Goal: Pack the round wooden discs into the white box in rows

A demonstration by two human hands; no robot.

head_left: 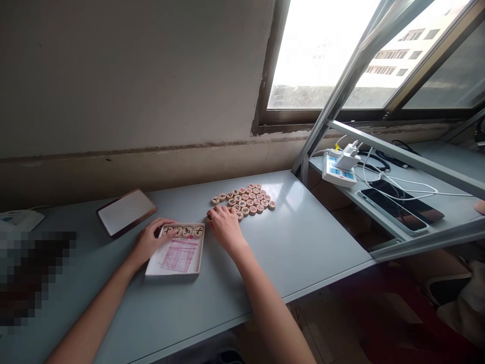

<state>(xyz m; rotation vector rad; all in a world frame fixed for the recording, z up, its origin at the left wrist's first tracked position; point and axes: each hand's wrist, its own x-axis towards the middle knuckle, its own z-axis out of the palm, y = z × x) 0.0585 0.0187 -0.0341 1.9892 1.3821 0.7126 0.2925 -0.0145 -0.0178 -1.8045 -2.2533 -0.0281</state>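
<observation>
A shallow white box (154, 266) lies on the table, with several round wooden Chinese chess pieces (187, 231) in a row along its far side. Pink lines mark the box's floor. My left hand (151, 237) grips the box at its far left corner, thumb over the inside and fingers along the outer edge. Just right of the box, my right hand (226, 225) has its fingers curled down on a chess piece (209, 218) at the near left of a loose group of chess pieces (246, 196). These carry black or red characters. The right fingertips are partly hidden.
The box lid (127, 211) lies inside up at the back left. A metal frame post (322, 129) rises at the table's right end. Beyond it, a shelf holds a power strip (338, 169), cables and a phone (392, 210). A wall runs behind the table.
</observation>
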